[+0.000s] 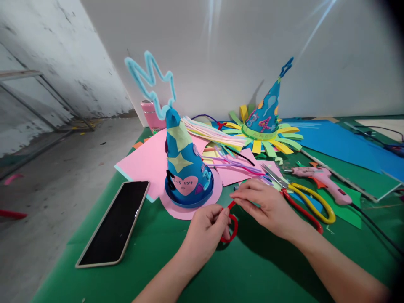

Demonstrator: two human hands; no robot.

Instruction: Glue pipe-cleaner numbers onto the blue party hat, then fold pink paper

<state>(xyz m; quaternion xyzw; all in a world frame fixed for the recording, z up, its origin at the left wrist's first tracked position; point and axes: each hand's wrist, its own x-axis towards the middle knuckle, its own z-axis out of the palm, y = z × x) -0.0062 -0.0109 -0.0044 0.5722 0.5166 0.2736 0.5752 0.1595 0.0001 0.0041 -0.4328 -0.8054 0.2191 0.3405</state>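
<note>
A red pipe cleaner (232, 224) is bent into a loop above the green table cover (151, 252). My left hand (206, 233) is closed in a pinch on the loop's left side. My right hand (265, 204) pinches the pipe cleaner's upper end, fingers pointing left. Just beyond my hands stands a blue cone hat (186, 168) with yellow shapes, a pink heart and a light blue pipe-cleaner star (151, 82) on top, on a pink paper disc.
A dark phone (115, 223) lies at the left. Red-and-yellow scissors (303, 200) and a pink glue gun (318, 179) lie at the right. A second decorated cone hat (268, 113), pipe cleaners (214, 132), pink and blue paper sheets and a pink cup (151, 113) crowd the back.
</note>
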